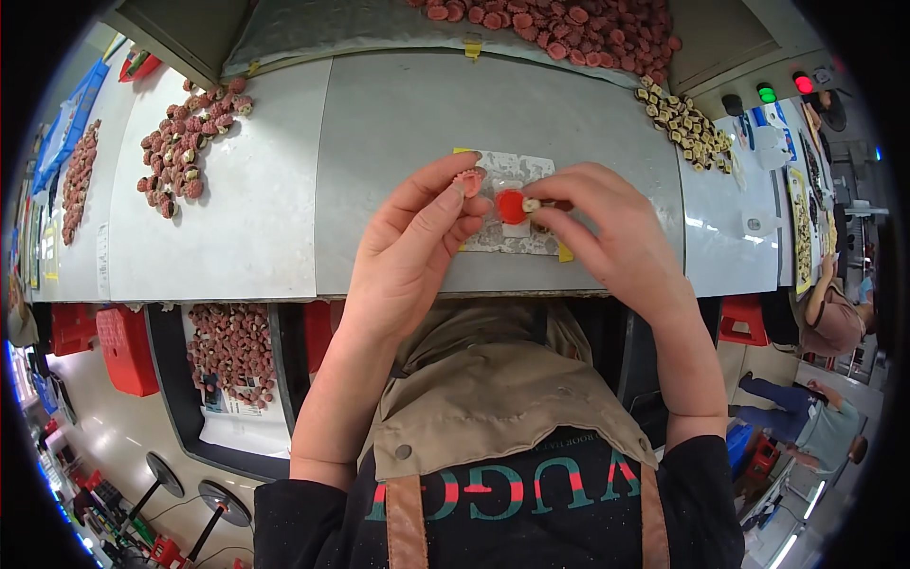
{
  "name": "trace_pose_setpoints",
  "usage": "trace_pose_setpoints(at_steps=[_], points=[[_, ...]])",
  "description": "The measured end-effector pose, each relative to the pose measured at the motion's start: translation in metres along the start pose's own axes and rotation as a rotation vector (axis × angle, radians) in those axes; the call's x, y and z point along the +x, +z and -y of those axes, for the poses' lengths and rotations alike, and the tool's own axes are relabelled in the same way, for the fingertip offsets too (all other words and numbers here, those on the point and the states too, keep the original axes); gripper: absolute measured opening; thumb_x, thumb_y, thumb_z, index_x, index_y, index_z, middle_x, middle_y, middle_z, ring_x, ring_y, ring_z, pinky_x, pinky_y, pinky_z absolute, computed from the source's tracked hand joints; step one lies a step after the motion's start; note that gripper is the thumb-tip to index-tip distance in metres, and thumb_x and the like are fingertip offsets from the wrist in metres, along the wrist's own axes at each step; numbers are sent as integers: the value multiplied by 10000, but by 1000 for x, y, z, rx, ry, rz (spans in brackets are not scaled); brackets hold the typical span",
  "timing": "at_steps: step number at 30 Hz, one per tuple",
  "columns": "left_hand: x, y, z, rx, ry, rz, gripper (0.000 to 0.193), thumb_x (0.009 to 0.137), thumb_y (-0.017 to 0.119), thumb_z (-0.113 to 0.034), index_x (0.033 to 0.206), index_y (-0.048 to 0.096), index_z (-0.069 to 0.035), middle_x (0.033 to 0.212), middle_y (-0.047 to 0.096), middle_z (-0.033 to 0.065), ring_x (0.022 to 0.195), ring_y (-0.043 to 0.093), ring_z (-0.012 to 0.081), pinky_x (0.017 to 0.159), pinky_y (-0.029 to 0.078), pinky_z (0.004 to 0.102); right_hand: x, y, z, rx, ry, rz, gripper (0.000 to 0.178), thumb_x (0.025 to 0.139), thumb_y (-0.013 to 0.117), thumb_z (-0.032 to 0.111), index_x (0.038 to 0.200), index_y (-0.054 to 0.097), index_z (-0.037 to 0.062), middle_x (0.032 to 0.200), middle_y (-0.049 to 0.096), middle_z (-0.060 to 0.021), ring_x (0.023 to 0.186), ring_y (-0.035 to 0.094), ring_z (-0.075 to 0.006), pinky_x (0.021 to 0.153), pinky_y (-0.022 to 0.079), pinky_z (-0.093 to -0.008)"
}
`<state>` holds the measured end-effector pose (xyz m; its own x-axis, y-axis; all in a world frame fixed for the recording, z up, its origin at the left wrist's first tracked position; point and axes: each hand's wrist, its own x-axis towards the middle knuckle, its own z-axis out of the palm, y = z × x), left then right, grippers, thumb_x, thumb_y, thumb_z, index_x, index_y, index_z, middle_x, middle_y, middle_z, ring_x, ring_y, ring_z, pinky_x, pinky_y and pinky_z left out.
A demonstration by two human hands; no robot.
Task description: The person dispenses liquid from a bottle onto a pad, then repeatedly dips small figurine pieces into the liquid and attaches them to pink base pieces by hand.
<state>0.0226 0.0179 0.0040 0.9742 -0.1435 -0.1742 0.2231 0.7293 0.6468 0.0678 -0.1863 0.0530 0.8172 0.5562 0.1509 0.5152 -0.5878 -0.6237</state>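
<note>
My left hand (403,232) pinches a small pink cup-shaped piece with a frilled edge (467,182) between thumb and fingertips, its hollow toward me. My right hand (616,223) has thumb and fingers closed on a small cream-coloured piece (531,205). That piece sits close by the rim of a round red fixture (510,207); whether they touch I cannot tell. Beneath both hands lies a worn whitish board (521,245), held down by yellow tape (566,253) at its corners. The right fingertips partly hide the board's right side.
Loose pink cups (559,28) are heaped at the far side. Small cream-and-dark blocks (687,123) lie at the right, below red and green buttons (766,92). Pink-and-cream balls (185,142) lie at left; more fill a dark bin (171,408) below the table edge.
</note>
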Motion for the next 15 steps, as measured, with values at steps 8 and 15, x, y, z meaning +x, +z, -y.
trace_pose_setpoints(at_steps=[8, 15], points=[[-1, 1, -1, 0, 24, 40, 344, 980, 535, -118, 1308, 499, -19, 1109, 620, 27, 980, 609, 110, 879, 487, 245, 12, 15, -2, -200, -194, -9, 167, 806, 672, 63, 973, 659, 52, 867, 589, -81, 819, 579, -267, 710, 485, -360], [-1, 2, -1, 108, 17, 13, 304, 983, 548, -155, 1250, 534, -10, 1096, 617, 37, 962, 599, 109, 870, 479, 252, 6, 17, -9, -90, -99, -22, 186, 820, 661, 44, 1006, 664, 43, 888, 600, -84, 842, 593, -240, 727, 488, -326]])
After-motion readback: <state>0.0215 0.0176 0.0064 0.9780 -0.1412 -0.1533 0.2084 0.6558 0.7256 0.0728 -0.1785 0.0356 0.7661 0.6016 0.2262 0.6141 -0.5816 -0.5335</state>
